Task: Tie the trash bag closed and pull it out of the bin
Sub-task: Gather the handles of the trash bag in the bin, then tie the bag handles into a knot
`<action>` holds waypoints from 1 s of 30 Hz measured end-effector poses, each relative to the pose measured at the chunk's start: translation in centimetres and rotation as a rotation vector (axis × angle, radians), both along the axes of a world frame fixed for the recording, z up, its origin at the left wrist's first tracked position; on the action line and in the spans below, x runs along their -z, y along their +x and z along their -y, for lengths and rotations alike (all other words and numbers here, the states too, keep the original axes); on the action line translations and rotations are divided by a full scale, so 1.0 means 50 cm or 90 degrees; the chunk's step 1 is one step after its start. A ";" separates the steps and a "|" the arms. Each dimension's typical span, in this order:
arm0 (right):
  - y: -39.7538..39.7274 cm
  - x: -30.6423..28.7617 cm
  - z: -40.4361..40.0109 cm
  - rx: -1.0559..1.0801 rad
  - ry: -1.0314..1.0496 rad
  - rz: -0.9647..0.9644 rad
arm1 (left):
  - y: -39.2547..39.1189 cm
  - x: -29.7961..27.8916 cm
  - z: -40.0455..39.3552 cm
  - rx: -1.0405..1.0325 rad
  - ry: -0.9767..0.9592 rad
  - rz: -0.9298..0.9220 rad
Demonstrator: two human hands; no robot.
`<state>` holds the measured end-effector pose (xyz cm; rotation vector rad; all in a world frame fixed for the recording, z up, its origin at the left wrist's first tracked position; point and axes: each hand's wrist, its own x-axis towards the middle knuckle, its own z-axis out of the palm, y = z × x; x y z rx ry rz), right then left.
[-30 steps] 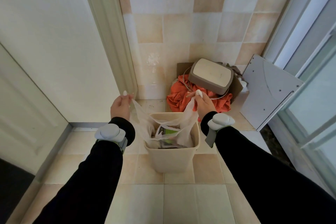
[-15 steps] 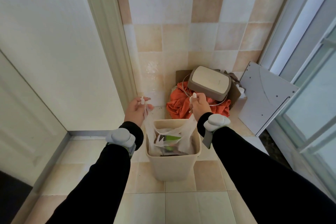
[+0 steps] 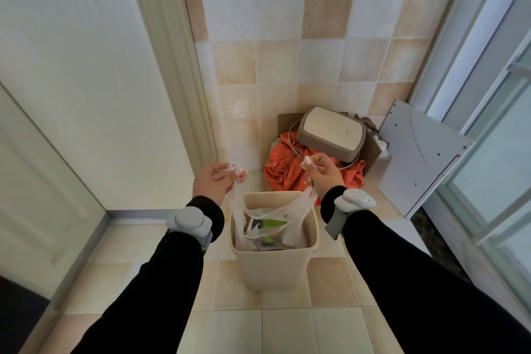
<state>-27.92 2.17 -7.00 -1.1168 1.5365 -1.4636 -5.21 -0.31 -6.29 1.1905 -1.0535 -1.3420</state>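
My left hand (image 3: pixel 214 181) and right hand (image 3: pixel 321 172) each pinch shut on a handle of the thin clear plastic trash bag (image 3: pixel 270 218), stretched left-right above the beige square bin (image 3: pixel 273 267).

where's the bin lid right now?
Head view: the bin lid is off, lying on the orange cloth against the tiled wall, behind and right of the bin, just beyond the right hand.
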 end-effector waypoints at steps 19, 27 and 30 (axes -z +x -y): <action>0.057 0.011 0.024 -0.099 0.025 0.093 | -0.075 0.007 -0.005 0.143 -0.009 -0.005; 0.065 0.019 0.022 -0.134 0.015 0.067 | -0.091 0.016 -0.008 0.152 -0.007 0.012; 0.066 0.018 0.020 -0.152 0.030 0.064 | -0.095 0.019 -0.004 0.137 -0.010 0.031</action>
